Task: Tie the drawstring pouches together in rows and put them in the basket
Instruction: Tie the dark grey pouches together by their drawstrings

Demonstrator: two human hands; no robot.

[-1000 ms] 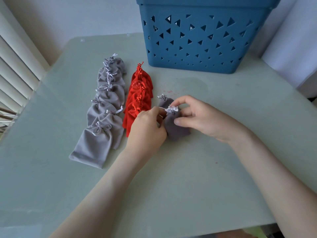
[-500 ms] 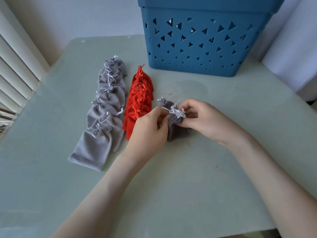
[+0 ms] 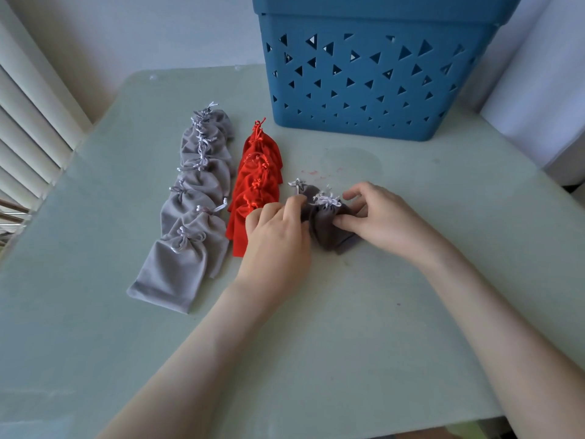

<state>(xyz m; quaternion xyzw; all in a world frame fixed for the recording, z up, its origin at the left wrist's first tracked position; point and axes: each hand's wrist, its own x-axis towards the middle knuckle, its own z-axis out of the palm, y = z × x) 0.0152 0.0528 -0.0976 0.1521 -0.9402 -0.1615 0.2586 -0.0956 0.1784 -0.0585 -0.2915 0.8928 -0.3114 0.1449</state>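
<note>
Dark grey velvet drawstring pouches (image 3: 326, 226) lie on the table just right of the red velvet pouch row (image 3: 256, 185). Right hand (image 3: 383, 217) has let go of the cord and now pinches the pouch body. Left hand (image 3: 275, 245) pinches its left edge. Knot likely done; the row is barely started, and the blue perforated plastic basket (image 3: 380, 90) is still to come.

A pale green table (image 3: 411, 312) with rounded far corners carries everything. At its far edge stands a blue basket (image 3: 380, 7) with triangle holes in the wall. To the left lie a long row of light grey pouches (image 3: 190, 223), overlapping each other, and just beside it a shorter row of red pouches (image 3: 256, 188). Near the middle lie a few dark grey pouches (image 3: 326, 229), with faint reddish specks (image 3: 313, 172) on the surface behind them.
</note>
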